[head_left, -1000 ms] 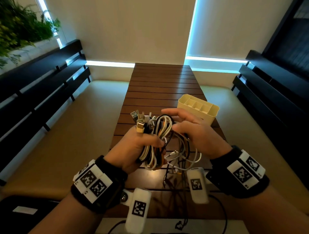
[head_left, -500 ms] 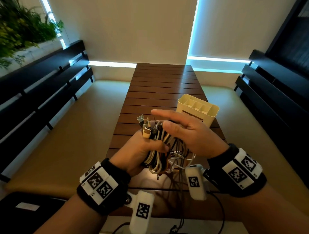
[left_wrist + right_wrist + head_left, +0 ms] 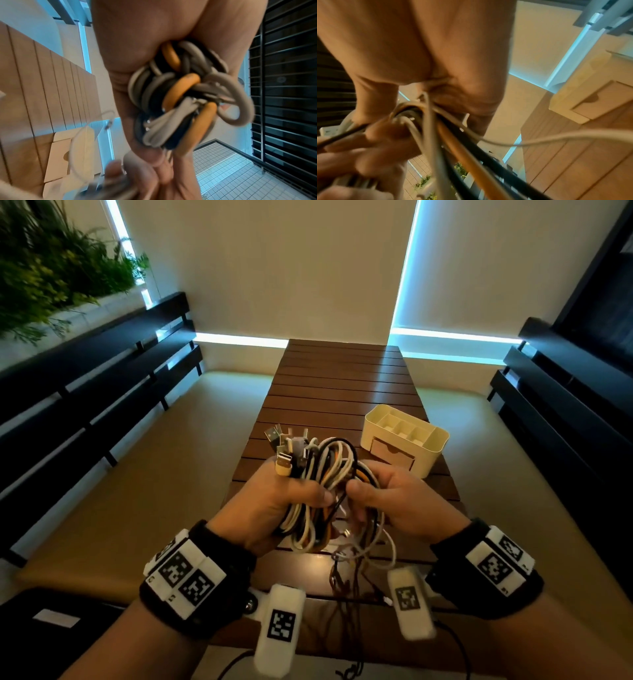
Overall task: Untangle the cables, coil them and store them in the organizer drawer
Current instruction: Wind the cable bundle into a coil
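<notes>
Head view: a tangled bundle of cables (image 3: 329,474), white, black and orange, is clamped by the left hand (image 3: 274,505) and the right hand (image 3: 394,501) above the table (image 3: 342,378), near the organizer (image 3: 406,445). The right hand's fingers, spread 0.5 s ago, are now curled.

Left wrist view: orange and grey loops (image 3: 185,94) are seen packed in the fist.

Right wrist view: strands (image 3: 447,132) are pinched; the drawer (image 3: 604,100) is closed.

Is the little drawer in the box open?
No, the drawer sits closed in the front of the cream organizer on the table.
</notes>
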A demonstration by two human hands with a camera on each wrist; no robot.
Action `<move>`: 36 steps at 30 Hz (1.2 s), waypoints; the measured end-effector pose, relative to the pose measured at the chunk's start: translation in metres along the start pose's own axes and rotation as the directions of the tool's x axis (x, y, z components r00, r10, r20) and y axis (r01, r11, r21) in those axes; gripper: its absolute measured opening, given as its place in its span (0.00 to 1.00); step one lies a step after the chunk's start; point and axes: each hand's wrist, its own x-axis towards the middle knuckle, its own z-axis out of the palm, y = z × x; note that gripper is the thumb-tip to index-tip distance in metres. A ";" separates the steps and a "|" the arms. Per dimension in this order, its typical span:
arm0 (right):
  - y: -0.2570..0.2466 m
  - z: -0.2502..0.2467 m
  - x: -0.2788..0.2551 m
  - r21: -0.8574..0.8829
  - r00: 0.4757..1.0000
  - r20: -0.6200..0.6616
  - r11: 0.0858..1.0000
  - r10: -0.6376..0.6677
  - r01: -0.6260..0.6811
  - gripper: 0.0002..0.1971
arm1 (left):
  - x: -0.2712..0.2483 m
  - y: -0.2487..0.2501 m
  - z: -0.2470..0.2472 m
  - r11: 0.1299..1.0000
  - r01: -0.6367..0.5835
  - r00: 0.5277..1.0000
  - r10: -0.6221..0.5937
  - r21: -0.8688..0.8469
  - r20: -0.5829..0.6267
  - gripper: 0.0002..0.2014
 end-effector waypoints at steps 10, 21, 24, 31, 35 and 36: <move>-0.015 -0.015 -0.003 -0.376 0.998 -0.053 0.927 -0.023 0.001 0.10 | 0.003 0.003 0.007 0.999 0.027 0.999 -0.028 -0.042 -0.023 0.20; -0.015 -0.029 -0.009 -0.322 0.994 -0.072 0.945 -0.084 0.056 0.18 | 0.005 -0.005 0.024 0.999 0.035 0.997 -0.034 0.002 -0.067 0.18; -0.007 -0.029 -0.007 -0.332 0.984 -0.139 0.941 -0.113 0.061 0.23 | 0.004 -0.006 0.029 0.999 0.037 0.998 -0.038 -0.021 -0.042 0.18; 0.000 -0.030 -0.003 -0.429 0.960 -0.234 0.902 -0.153 0.039 0.30 | 0.005 -0.013 0.028 0.992 0.118 0.993 -0.119 -0.047 -0.022 0.19; 0.002 -0.031 -0.003 -0.455 0.959 -0.239 0.890 -0.154 0.029 0.29 | 0.005 -0.018 0.028 0.980 0.145 0.989 -0.147 -0.134 -0.005 0.25; 0.002 -0.031 -0.003 -0.465 0.960 -0.235 0.885 -0.153 0.027 0.27 | 0.004 -0.018 0.028 0.975 0.154 0.988 -0.152 -0.158 0.024 0.24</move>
